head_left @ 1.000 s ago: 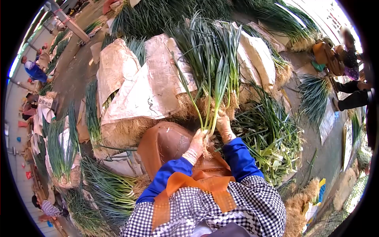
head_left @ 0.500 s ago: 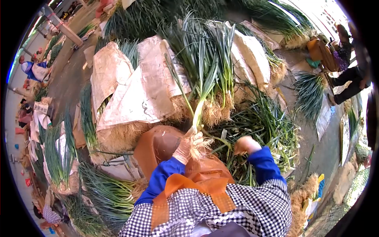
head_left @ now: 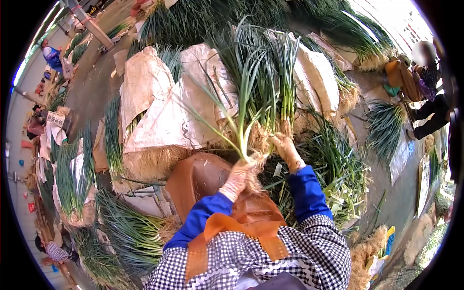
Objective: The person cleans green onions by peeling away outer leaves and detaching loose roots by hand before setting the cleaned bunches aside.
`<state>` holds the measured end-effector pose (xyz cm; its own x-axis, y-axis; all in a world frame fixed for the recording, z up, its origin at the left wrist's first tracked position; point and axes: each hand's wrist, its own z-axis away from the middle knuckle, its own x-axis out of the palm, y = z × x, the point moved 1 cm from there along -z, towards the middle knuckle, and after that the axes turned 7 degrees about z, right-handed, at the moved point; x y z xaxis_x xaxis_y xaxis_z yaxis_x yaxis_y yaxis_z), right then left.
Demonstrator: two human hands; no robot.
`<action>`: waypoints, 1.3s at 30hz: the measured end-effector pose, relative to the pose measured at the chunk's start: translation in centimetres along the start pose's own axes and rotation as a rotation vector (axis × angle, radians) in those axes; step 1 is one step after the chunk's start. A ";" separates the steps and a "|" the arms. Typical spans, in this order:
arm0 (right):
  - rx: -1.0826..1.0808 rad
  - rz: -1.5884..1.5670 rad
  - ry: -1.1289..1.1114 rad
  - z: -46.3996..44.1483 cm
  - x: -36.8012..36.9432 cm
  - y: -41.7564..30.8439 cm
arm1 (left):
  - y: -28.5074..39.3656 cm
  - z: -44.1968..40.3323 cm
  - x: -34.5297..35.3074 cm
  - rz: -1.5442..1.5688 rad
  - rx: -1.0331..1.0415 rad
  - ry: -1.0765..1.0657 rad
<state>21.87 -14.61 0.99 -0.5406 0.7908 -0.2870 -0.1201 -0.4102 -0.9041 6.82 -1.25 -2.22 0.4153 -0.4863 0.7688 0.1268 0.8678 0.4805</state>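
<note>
My left hand (head_left: 237,178) is closed around the root ends of a few green onions (head_left: 243,135), above my lap. Their pale stems and green leaves fan upward and away from me, and tan roots hang below the fist. Just to the right, my right hand (head_left: 286,149) reaches in beside the stems with its fingers drawn together. What lies between those fingertips is too small to make out. Directly beyond both hands stands a bundle of green onions (head_left: 286,79), roots toward me. A heap of loose green leaves (head_left: 333,166) lies under and right of my right forearm.
Pale sacking (head_left: 162,123) covers more rooted bundles ahead on the left. An orange-brown apron (head_left: 193,176) covers my knees. More green onions (head_left: 133,224) lie at my left. A person (head_left: 430,104) stands at the far right, and other people are at the far left.
My right hand has moved up and left, from over the leaf heap to beside the held stems. The held green onions have spread apart, and my left hand has shifted slightly.
</note>
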 end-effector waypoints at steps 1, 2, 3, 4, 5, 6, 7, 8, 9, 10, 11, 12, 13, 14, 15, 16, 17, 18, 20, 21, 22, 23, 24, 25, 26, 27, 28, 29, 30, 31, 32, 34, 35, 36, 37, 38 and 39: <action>0.007 -0.055 -0.086 1.1 0.5 0.9 | -1.3 0.4 0.5 0.049 -0.090 0.020; -0.130 0.132 0.039 0.8 1.6 3.6 | -2.3 0.6 1.1 0.025 -0.121 0.002; -0.270 0.320 0.163 1.0 2.6 3.9 | -2.0 1.8 2.9 0.144 -0.236 0.023; -0.181 0.560 0.152 1.1 3.0 4.4 | -2.0 1.6 2.5 0.251 -0.314 0.015; -0.269 0.677 0.237 1.9 3.2 4.9 | -1.9 1.3 1.9 0.356 -0.389 0.006; -0.255 0.733 0.274 2.5 3.5 4.0 | -2.5 0.9 1.1 0.353 -0.387 0.007; -0.243 0.790 0.308 2.9 3.8 3.3 | -3.3 0.5 0.0 0.241 -0.271 0.119; -0.262 0.892 0.316 3.0 4.1 2.6 | -4.1 0.1 -1.0 0.131 -0.155 0.231; -0.264 0.893 0.315 2.9 4.3 2.9 | -4.4 -0.2 -1.5 0.132 -0.153 0.230; -0.333 0.922 0.329 2.8 4.6 3.1 | -4.7 -0.5 -2.0 0.102 -0.112 0.254; -0.399 0.954 0.341 2.9 4.7 3.5 | -5.1 -0.6 -2.6 0.073 -0.074 0.278; -0.432 0.874 0.356 3.6 4.8 2.7 | -3.7 0.6 -0.1 0.020 -0.080 0.383; -0.440 0.743 0.249 5.4 4.4 0.6 | -3.7 0.3 -0.4 0.021 -0.077 0.381; -0.557 0.716 0.178 6.8 4.3 0.2 | -3.8 -0.2 -1.2 -0.041 0.015 0.373; -0.667 0.686 0.102 8.6 4.2 0.3 | -4.5 -0.5 -2.6 -0.102 0.100 0.370; -0.668 0.577 -0.052 10.6 3.7 -0.1 | -5.9 -1.8 -6.1 0.335 -0.051 0.013; -0.666 0.467 -0.207 12.6 3.0 -0.4 | -5.7 -1.7 -5.6 0.338 -0.052 0.015; -0.693 0.592 -0.295 14.4 2.3 -0.4 | -5.0 -1.6 -4.3 0.230 -0.052 0.140; -0.576 0.752 -0.452 15.9 -0.2 1.9 | -4.2 -1.2 -2.4 0.203 -0.056 0.274; -0.430 0.780 -0.515 15.9 -2.2 4.6 | -3.8 -0.6 -2.0 0.201 -0.065 0.273; -0.231 1.150 -0.635 14.9 -4.6 9.6 | -3.3 -0.2 -1.5 0.146 -0.087 0.268; -0.010 1.512 -0.743 14.0 -6.4 13.2 | -2.9 -0.2 -1.2 0.092 -0.105 0.261; 0.083 1.606 -0.835 13.2 -7.3 12.7 | -2.9 -0.2 -1.1 0.112 -0.112 0.253; 0.179 1.695 -0.931 11.8 -8.2 11.5 | -2.8 -0.4 -1.1 0.113 -0.111 0.249; -0.015 1.513 -0.674 10.1 -7.5 10.0 | -2.8 -0.3 -1.4 0.121 -0.180 0.220; -0.190 1.312 -0.423 8.5 -5.9 8.2 | -2.9 -0.1 -1.6 0.129 -0.251 0.191; -0.016 0.886 -0.218 7.3 -4.7 5.6 | -1.7 1.5 0.8 0.125 -0.241 0.087; 0.134 0.452 -0.015 6.0 -4.4 3.2 | -1.5 1.7 1.3 0.146 -0.388 0.000; -0.047 0.537 0.237 2.7 -4.3 4.5 | -1.3 1.5 1.0 0.130 -0.538 -0.144; -0.226 0.616 0.491 -0.5 -4.3 5.8 | -1.2 1.3 0.6 0.112 -0.689 -0.287; -0.166 0.372 0.488 -2.1 -4.6 3.9 | -1.5 1.2 0.0 0.057 -0.674 -0.309; -0.143 0.194 0.523 -5.3 -4.2 2.9 | -1.4 1.9 1.0 0.102 -0.496 -0.341; -0.170 0.266 0.573 -8.0 -4.5 4.3 | 0.4 3.6 3.7 0.027 -0.469 -0.189; 0.004 0.734 0.715 -9.0 -4.5 3.7 | 1.9 4.6 6.3 0.159 -0.448 -0.243; 0.114 0.791 0.650 -9.8 -4.6 3.2 | 3.3 5.0 7.8 0.066 -0.376 -0.200; 0.147 0.888 0.557 -10.0 -4.4 2.8 | 3.7 4.5 7.5 0.139 -0.323 -0.335; 0.218 0.898 0.443 -10.6 -4.2 3.0 | 4.4 4.9 8.6 0.207 -0.243 -0.427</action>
<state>32.62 -14.38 -3.89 -0.1544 0.2294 -0.9610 0.0050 -0.9725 -0.2329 6.55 -2.07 8.56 0.0565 -0.2566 0.9649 0.3069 0.9241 0.2278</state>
